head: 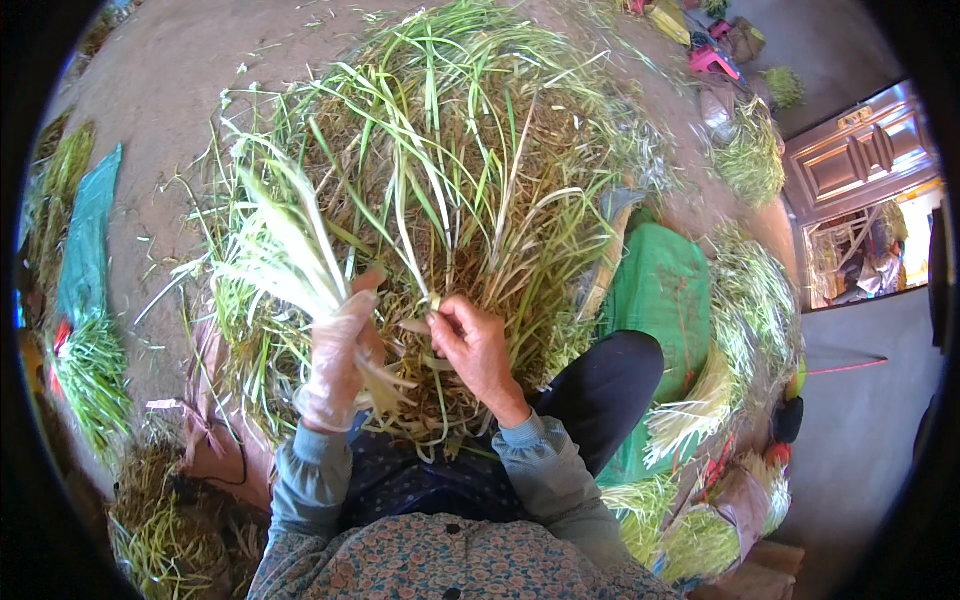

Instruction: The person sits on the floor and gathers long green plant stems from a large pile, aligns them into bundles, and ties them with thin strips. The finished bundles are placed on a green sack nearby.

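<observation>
My left hand (341, 352), in a thin clear plastic glove, grips a bunch of long green-and-white leafy stalks (289, 240). Their leaves fan out up and to the left, and pale ends stick out below the fist. Bare, my right hand (472, 341) pinches the pale lower end of a green stalk (405, 225) between thumb and fingers. That stalk's leaves spread away over the heap. Both hands are above a large heap of green stalks and dry brown trimmings (457, 172) in front of my lap.
To the right lies a green woven sack (660, 300) beside piled greens (750, 322) and a pale-ended bundle (694, 412). A teal sack (90, 232) and tied greens (90, 375) are at left. A pink stool (712, 61) stands far right, near a panelled door (862, 154).
</observation>
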Motion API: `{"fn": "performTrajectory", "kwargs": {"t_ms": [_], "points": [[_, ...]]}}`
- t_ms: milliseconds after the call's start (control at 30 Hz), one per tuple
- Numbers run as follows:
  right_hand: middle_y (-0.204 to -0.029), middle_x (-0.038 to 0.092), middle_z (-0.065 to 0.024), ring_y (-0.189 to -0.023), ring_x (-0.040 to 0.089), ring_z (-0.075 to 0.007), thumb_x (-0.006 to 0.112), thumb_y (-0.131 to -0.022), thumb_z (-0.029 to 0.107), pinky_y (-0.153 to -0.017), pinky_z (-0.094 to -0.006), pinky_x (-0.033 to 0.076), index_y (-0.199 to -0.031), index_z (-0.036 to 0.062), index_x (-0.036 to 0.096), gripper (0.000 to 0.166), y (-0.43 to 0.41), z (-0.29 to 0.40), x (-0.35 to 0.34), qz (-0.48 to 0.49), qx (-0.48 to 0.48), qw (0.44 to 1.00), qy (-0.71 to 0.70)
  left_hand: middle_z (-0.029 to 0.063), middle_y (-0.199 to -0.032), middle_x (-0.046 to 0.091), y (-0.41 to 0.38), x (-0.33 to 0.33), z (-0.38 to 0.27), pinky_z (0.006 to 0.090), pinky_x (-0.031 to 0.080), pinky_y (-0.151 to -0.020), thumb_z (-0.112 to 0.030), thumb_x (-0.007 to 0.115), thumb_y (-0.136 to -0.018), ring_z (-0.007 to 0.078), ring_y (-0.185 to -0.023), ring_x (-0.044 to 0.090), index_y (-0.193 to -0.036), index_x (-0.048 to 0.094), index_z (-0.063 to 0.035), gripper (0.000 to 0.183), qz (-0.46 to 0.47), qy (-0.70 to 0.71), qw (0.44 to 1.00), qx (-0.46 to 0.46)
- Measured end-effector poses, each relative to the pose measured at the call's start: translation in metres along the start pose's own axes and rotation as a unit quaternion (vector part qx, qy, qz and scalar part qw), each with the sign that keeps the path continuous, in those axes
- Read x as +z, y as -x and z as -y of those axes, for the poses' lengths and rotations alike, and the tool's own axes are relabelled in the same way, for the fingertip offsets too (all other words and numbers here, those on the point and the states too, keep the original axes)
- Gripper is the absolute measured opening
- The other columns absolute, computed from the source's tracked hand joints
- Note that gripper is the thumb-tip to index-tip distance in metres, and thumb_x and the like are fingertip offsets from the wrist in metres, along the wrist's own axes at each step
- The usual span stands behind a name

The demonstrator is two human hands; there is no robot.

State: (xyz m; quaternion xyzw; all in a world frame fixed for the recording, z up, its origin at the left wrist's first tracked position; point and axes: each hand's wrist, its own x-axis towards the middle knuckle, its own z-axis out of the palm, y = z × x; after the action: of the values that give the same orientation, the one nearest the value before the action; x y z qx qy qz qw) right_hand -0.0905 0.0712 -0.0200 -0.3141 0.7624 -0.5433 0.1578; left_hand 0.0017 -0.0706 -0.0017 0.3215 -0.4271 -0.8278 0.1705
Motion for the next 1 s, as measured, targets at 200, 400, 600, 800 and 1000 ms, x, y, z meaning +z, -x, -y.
{"fn": "performTrajectory", "kwargs": {"t_ms": [200, 400, 600, 800, 1000], "points": [[-0.066, 0.059, -0.0040, -0.058, 0.058, -0.0083, 0.059, -0.087, 0.002, -0.050, -0.0228, 0.047, -0.087, -0.0031, 0.054, 0.007, 0.009, -0.001, 0.002, 0.018, -0.019, 1.000, 0.004, -0.0050, -0.057, 0.048, -0.037, 0.019, 0.015, 0.0233, 0.034, -0.043, -0.024, 0.070, -0.079, 0.0070, -0.047, 0.042, -0.093, 0.062, -0.0069, 0.024, -0.003, 0.065, 0.996, -0.064], [-0.062, 0.057, -0.0070, -0.051, 0.055, -0.0102, 0.062, -0.084, 0.006, -0.047, -0.0266, 0.042, -0.085, 0.0007, 0.056, 0.008, 0.040, 0.007, -0.018, 0.095, 0.008, 0.992, 0.081, -0.0071, -0.047, 0.042, -0.032, 0.016, 0.010, 0.0201, 0.034, -0.039, -0.020, 0.065, -0.082, 0.0052, -0.037, 0.037, -0.088, 0.060, -0.0069, 0.015, 0.028, 0.120, 0.991, -0.060], [-0.064, 0.059, -0.0134, -0.054, 0.060, -0.0267, 0.065, -0.082, 0.024, -0.051, -0.0388, 0.045, -0.087, 0.0048, 0.057, 0.021, 0.087, 0.003, -0.057, 0.293, 0.056, 0.935, 0.193, -0.0063, -0.048, 0.040, -0.041, 0.002, 0.005, 0.0213, 0.029, -0.037, -0.019, 0.058, -0.087, 0.0052, -0.039, 0.036, -0.081, 0.056, -0.0079, 0.013, -0.011, 0.108, 0.994, 0.001], [-0.071, 0.064, -0.0070, -0.056, 0.062, -0.0141, 0.066, -0.084, 0.022, -0.043, -0.0256, 0.053, -0.135, 0.0071, 0.034, 0.062, -0.032, 0.027, -0.019, -0.048, -0.072, 0.994, 0.061, -0.0007, -0.050, 0.048, -0.032, 0.007, 0.005, 0.0243, 0.034, -0.038, -0.021, 0.068, -0.079, 0.0105, -0.039, 0.043, -0.075, 0.057, -0.0077, 0.018, -0.033, 0.097, 0.995, 0.006], [-0.093, 0.065, -0.0162, -0.079, 0.066, -0.0202, 0.061, -0.083, 0.003, -0.059, -0.0294, 0.057, -0.134, 0.0063, 0.034, 0.058, -0.082, 0.039, 0.023, -0.019, -0.061, 0.993, -0.103, -0.0004, -0.055, 0.053, -0.021, 0.012, 0.004, 0.0239, 0.038, -0.038, -0.021, 0.071, -0.077, 0.0089, -0.041, 0.046, -0.082, 0.062, -0.0062, 0.018, -0.039, 0.073, 0.997, -0.009]]}}
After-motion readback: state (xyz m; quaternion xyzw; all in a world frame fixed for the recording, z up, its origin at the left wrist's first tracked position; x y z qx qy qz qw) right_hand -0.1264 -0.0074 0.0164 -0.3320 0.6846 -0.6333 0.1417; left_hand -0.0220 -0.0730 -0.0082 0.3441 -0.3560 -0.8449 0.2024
